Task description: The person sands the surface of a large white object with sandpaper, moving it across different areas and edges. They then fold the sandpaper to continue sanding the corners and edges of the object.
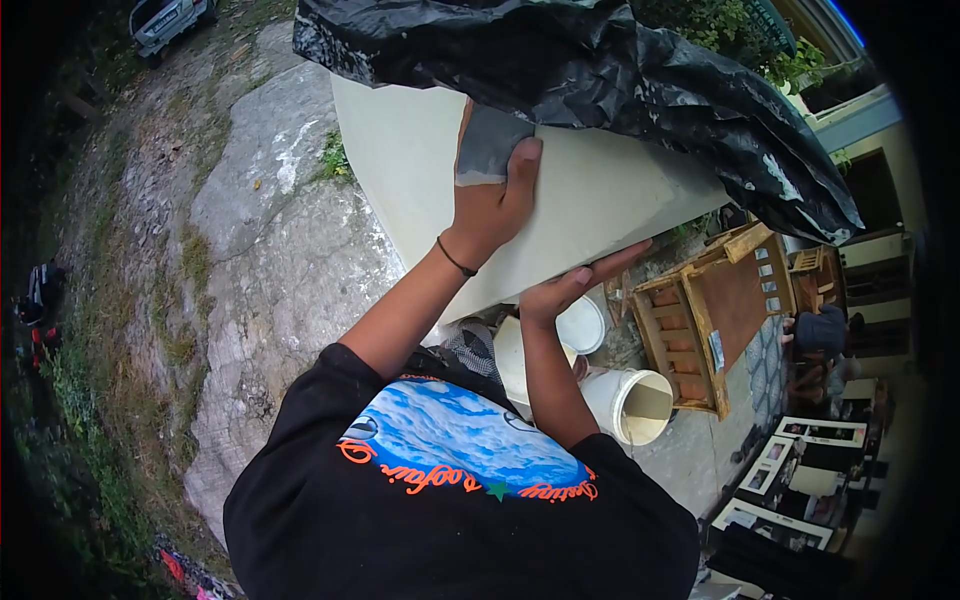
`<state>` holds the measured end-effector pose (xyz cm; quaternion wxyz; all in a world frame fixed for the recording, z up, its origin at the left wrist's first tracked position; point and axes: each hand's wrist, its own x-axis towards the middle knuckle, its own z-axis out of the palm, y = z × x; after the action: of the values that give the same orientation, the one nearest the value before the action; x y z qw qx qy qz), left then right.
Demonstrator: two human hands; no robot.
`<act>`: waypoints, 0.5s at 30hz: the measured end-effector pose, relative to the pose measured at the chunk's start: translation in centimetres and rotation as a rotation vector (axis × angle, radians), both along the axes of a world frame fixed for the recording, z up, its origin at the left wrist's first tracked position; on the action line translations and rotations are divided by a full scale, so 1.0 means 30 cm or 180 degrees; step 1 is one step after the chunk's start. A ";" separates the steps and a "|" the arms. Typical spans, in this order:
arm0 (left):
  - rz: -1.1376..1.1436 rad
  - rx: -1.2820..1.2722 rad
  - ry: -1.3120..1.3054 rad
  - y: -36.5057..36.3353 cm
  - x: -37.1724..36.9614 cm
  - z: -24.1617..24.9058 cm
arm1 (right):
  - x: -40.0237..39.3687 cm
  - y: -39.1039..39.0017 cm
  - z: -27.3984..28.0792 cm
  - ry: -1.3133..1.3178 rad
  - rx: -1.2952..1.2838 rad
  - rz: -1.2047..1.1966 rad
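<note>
My left hand (495, 205) is on the face of a large pale panel (610, 180), its thumb pressed on a dark grey sheet (490, 145) that covers its fingers. Below and to the right, my right hand (565, 295) lies along the lower edge of the panel, palm up, with its fingers stretched out and touching that edge. Crumpled black plastic (570, 70) drapes over the upper part of the panel. A thin dark band circles my left wrist.
White buckets (640, 405) stand beneath the panel, near my right forearm. A wooden furniture frame (685, 330) is to the right, with a person (822, 330) beyond it. Cracked concrete (270, 270) lies to the left; a car (170, 22) is at the upper left.
</note>
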<state>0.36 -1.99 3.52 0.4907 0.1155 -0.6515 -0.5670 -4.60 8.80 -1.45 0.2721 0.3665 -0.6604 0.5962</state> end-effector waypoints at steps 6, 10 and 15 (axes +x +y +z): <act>0.1041 -0.2407 0.0308 0.095 0.035 0.013 | 0.010 -0.014 0.010 -0.0131 -0.0200 0.0276; 0.0250 -0.0469 -0.0003 0.029 0.016 0.108 | 0.005 -0.001 0.001 -0.0030 -0.0003 0.0034; 0.1130 -0.2265 0.0326 0.089 0.029 0.055 | -0.002 -0.013 -0.001 -0.0094 -0.0132 0.0072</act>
<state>1.23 0.69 5.17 0.6222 0.0207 -0.7518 -0.2173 -4.65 8.39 -1.47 0.2630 0.3594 -0.6477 0.6182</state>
